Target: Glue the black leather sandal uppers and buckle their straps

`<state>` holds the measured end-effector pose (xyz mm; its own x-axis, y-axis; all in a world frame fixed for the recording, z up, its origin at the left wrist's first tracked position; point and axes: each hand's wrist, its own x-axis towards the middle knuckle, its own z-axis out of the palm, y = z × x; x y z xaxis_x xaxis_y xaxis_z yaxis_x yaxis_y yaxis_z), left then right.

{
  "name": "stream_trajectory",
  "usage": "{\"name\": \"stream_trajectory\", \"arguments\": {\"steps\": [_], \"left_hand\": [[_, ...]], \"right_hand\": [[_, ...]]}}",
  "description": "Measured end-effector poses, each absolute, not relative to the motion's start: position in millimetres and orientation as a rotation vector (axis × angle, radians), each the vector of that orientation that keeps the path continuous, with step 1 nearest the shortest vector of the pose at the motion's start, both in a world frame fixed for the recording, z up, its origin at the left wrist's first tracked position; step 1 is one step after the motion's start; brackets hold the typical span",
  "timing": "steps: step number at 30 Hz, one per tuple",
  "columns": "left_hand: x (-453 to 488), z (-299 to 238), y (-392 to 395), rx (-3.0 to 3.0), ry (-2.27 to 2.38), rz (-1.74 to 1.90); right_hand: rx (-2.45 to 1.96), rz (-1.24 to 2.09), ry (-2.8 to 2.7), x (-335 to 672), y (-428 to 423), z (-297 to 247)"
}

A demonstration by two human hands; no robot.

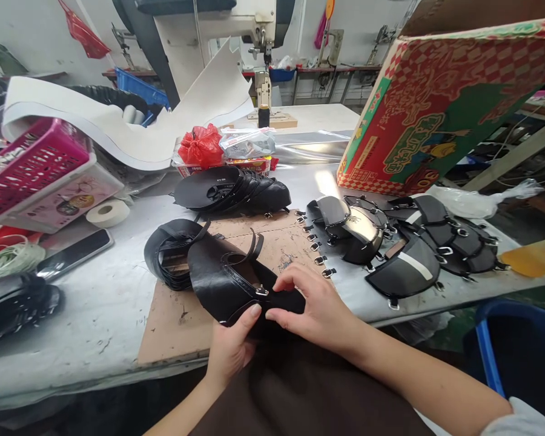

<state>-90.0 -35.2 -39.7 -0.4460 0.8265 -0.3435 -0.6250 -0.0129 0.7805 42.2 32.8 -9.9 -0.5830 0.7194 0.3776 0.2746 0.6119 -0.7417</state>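
A black leather shoe upper (218, 272) with a thin curled strap and a small silver buckle (261, 291) is held over the front of the board. My left hand (236, 342) grips its lower edge, thumb on top beside the buckle, the other fingers mostly hidden beneath. At the upper's right part, my right hand (315, 306) is closed on the black leather, with thumb and forefinger curled just right of the buckle. Behind it sits a stack of black uppers (163, 251). Several small buckle straps (320, 260) lie in a row along the board's right edge.
A brown board (177, 327) covers part of the table. More black pieces (222, 188) lie behind; buckled pieces (404, 266) are piled right. A carton (404, 121), a sewing machine (263, 30), a phone (75, 254), a tape roll (108, 213) and a blue bin (488, 345) surround the workplace.
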Motion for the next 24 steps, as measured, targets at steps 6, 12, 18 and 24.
{"name": "stream_trajectory", "arguments": {"steps": [6, 12, 18, 24], "left_hand": [[-92, -49, -38, 0.305, 1.158, 1.659], [-93, -51, -37, 0.357, 1.135, 1.633], [-92, -44, -35, 0.335, 1.115, 1.637], [-91, -49, -37, 0.221, 1.068, 1.647]], "right_hand": [[-0.790, 0.923, -2.131, 40, 34, -7], [-0.885, 1.243, -2.051, 36, 34, -6], [-0.955, 1.424, -2.007, 34, 35, -6], [-0.965, 1.431, -1.973, 29, 30, -8]]}}
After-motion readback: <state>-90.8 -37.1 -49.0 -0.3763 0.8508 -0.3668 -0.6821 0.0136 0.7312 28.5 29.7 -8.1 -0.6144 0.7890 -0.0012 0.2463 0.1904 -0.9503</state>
